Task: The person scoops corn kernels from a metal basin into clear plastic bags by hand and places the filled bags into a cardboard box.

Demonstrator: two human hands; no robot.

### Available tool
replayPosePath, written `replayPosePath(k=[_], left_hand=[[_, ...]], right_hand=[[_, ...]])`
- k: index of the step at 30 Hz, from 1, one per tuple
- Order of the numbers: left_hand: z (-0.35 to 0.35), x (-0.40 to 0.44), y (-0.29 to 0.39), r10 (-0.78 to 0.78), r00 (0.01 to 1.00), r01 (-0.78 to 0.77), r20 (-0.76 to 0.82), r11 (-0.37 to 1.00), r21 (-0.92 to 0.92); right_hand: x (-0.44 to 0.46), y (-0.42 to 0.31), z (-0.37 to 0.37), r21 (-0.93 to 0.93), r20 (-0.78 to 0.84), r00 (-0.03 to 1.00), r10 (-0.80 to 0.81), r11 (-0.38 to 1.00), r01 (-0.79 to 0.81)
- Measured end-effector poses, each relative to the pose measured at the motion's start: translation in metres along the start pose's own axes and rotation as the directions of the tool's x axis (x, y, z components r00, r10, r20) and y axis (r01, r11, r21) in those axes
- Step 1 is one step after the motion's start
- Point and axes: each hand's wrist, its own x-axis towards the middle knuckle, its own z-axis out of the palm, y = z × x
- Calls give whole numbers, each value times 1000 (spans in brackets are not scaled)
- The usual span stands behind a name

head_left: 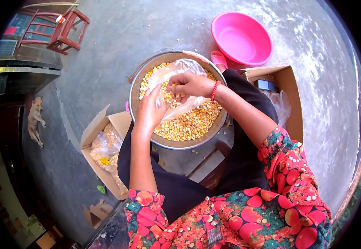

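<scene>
A large round metal pot (176, 145) full of yellow and white corn kernels (189, 126) stands between my knees. Across the kernels lies a clear plastic bag (184, 108), with some corn showing in its opening. My left hand (149, 111) is at the pot's left side, its fingers closed along the edge of the bag. Over the middle of the bag, my right hand (191, 86) reaches in with fingers bent together. Whatever those fingertips hold is too small to make out. A red bracelet (215, 90) circles the right wrist.
A pink basin (242, 38) sits beyond the pot, at the right. Open cardboard boxes flank my legs: the left box (90, 130) holds bagged grain, the right box (295, 99) a blue carton and plastic. A wooden chair (66, 31) and a lying dog (35, 120) are farther left.
</scene>
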Motion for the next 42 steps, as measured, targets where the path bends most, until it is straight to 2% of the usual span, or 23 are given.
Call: replayPosePath(k=[2,3,5,6,8,9,10,11,12,15,16,21,25,27,28,30,32,33,34,36,38,39,42], left_hand=[[-1,0,5,-55,998,55,29,998,15],[-1,0,4,-55,998,54,29,998,16],[0,1,3,-26,1000,25,17,999,19],[-1,1,4,-25,1000,25,17,999,19],[-2,1,7,-76,997,77,31,997,-16],[-2,1,6,-76,997,76,32,997,-16],[-1,1,6,-70,997,71,26,997,-17],[-1,1,5,-65,998,65,19,998,-18],[0,2,3,-65,998,65,18,998,-18],[1,1,-1,-19,1000,19,7,1000,12],[1,1,0,-13,1000,13,3,1000,9],[-4,0,7,-57,998,58,13,998,-11],[-5,0,3,-85,996,85,-8,996,0],[-4,0,0,-52,998,52,-34,998,17],[-5,0,-1,-58,998,59,-40,998,29],[-4,1,-1,-63,997,65,-47,997,38],[-5,-1,-3,-55,996,59,-66,997,53],[-5,0,-4,-58,996,61,-66,997,55],[-5,0,-4,-67,996,70,-57,996,57],[-5,1,-4,-74,996,77,-47,995,61],[-4,1,-2,-98,993,102,-63,993,65],[-4,2,-2,-96,994,100,-61,993,66],[-3,2,-2,-85,995,87,-59,995,50]], right_hand=[[1,4,-4,-266,-88,992,-92,962,66],[3,11,-5,-265,-88,992,-92,962,66],[5,28,-8,-744,-30,847,-531,578,336],[4,22,-7,-744,-30,846,-532,578,336],[-1,0,-3,-818,54,970,-235,547,178],[-1,-2,-4,-754,221,932,-287,556,350],[-3,-3,-2,-753,221,932,-287,556,350],[-7,-3,3,-549,288,957,33,825,137],[-11,-7,9,-326,427,850,310,929,-176],[-19,5,30,-532,437,821,367,841,-93],[-14,5,34,-652,434,738,516,746,-138],[-18,18,42,-835,388,639,664,547,-61],[-19,17,38,-909,193,716,671,397,-128],[-13,27,28,-934,282,847,451,331,134],[-14,28,24,-934,282,847,450,331,136],[-19,23,16,-904,234,944,235,410,122],[-21,12,14,-926,190,955,230,365,96],[-26,8,10,-848,176,974,-145,480,225],[-30,5,8,-758,90,866,-492,531,380],[-32,-3,7,-728,130,862,-490,543,419],[-31,-5,9,-508,419,905,-73,807,300],[-27,10,14,-493,495,869,-22,817,301],[-28,26,48,-894,371,899,232,351,279]])
